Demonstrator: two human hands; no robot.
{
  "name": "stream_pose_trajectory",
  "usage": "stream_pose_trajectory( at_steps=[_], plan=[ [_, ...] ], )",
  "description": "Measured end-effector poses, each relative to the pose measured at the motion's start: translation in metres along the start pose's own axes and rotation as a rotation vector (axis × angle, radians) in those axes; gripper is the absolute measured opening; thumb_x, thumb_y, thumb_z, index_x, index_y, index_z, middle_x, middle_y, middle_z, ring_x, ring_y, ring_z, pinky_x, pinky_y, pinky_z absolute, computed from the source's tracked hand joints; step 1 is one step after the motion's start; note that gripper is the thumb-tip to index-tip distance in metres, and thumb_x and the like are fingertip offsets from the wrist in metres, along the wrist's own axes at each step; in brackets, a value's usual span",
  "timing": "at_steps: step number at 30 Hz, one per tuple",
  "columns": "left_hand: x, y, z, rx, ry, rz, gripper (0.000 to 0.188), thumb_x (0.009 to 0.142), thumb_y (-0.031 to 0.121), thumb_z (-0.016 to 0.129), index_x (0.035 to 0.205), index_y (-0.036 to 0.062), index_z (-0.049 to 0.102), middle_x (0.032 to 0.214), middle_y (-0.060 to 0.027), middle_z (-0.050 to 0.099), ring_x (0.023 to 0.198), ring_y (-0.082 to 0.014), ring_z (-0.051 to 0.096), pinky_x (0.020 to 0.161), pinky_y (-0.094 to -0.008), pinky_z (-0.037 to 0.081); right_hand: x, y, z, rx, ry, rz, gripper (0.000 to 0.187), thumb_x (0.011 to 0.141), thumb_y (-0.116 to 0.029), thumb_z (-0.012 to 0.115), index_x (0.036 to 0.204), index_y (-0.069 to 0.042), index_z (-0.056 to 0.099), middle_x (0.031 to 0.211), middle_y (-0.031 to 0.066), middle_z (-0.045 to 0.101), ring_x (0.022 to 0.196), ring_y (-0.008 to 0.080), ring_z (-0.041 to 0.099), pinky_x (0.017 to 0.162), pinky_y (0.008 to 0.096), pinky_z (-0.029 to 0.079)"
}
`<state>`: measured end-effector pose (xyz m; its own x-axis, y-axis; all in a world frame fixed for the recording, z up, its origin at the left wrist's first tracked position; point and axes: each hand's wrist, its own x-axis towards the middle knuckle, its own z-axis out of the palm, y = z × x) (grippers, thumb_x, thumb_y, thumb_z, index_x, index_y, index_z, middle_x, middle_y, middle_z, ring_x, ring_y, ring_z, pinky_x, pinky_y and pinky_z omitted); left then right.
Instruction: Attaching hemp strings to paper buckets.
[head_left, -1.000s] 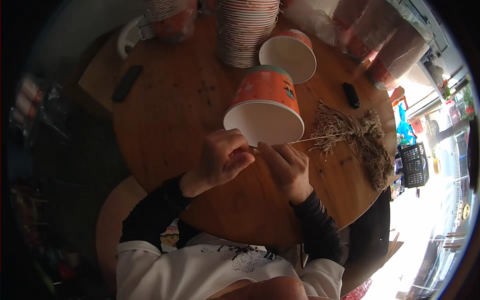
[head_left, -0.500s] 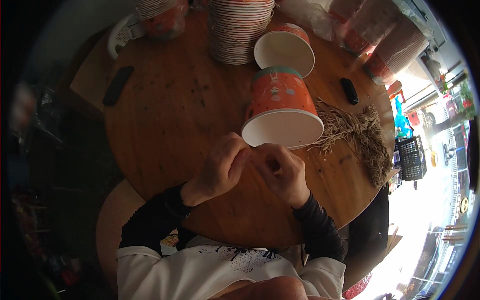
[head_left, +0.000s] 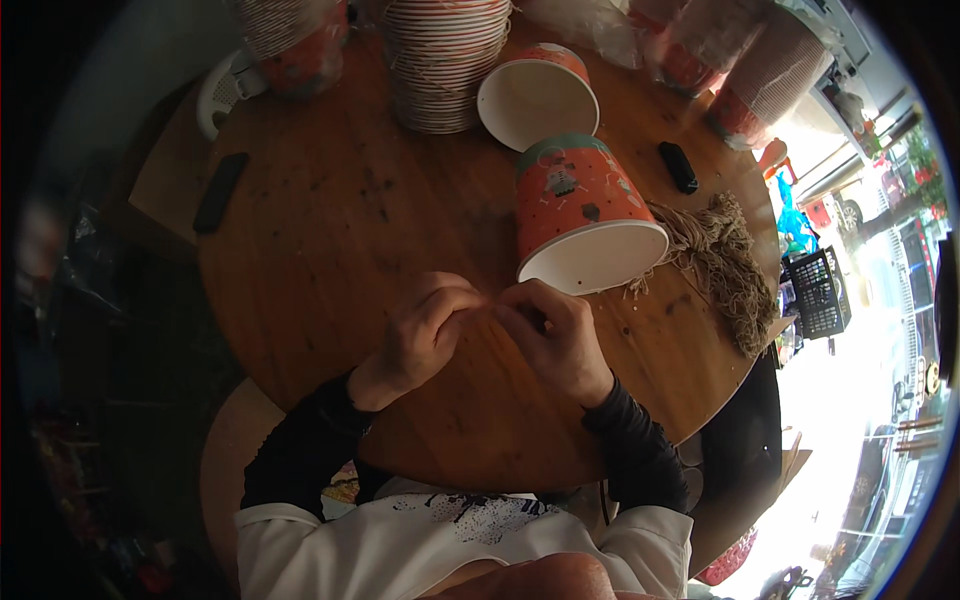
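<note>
My left hand (head_left: 428,325) and my right hand (head_left: 556,338) are raised in front of me, fingertips pinched and almost meeting. Whatever lies between the fingers is too small to make out. Just beyond my right hand, an orange paper bucket (head_left: 580,197) with a green base band and printed figures lies on its side, its white mouth towards me. To its right, a bundle of tan twine (head_left: 735,265) spreads over the wooden table (head_left: 330,280), partly hidden behind the bucket.
Farther back lies a second paper bucket (head_left: 540,103), beside a tall stack of buckets (head_left: 447,70). More stacked buckets in plastic (head_left: 770,80) stand at the far right. A black object (head_left: 678,167) lies near the twine, and a dark flat object (head_left: 221,192) at the left edge.
The near bucket has rolled to the right, showing a different part of its print and covering more of the twine. My hands stay pinched close together. The view has shifted slightly.
</note>
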<state>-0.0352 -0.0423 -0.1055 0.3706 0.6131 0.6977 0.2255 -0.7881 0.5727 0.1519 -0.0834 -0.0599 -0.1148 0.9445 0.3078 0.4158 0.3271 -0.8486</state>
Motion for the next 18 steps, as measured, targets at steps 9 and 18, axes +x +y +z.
stream_pose_trajectory(
  at_steps=[9, 18],
  plan=[
    [0.021, 0.003, 0.015, 0.140, -0.056, 0.198, 0.021, 0.076, -0.007, 0.067, 0.094, 0.0029, 0.063, 0.094, -0.0087, 0.060, 0.087, -0.0260, 0.060, 0.073, -0.0346, 0.050, -0.009, 0.002, -0.021, 0.042, 0.032, 0.082, 0.010, 0.087, -0.009, 0.066, 0.092, 0.000, 0.064, 0.071, 0.0125, 0.062, 0.060, 0.0197, 0.061, 0.057, 0.0302, 0.048],
    [0.045, 0.010, 0.053, 0.083, 0.048, 0.165, 0.025, 0.078, -0.001, 0.072, 0.100, 0.0045, 0.061, 0.097, -0.0097, 0.060, 0.088, -0.0265, 0.061, 0.074, -0.0351, 0.051, -0.011, 0.012, -0.074, 0.195, 0.274, -0.010, 0.002, 0.090, -0.003, 0.063, 0.090, -0.001, 0.063, 0.069, -0.0026, 0.057, 0.061, 0.0021, 0.051, 0.053, 0.0180, 0.039]
  ],
)
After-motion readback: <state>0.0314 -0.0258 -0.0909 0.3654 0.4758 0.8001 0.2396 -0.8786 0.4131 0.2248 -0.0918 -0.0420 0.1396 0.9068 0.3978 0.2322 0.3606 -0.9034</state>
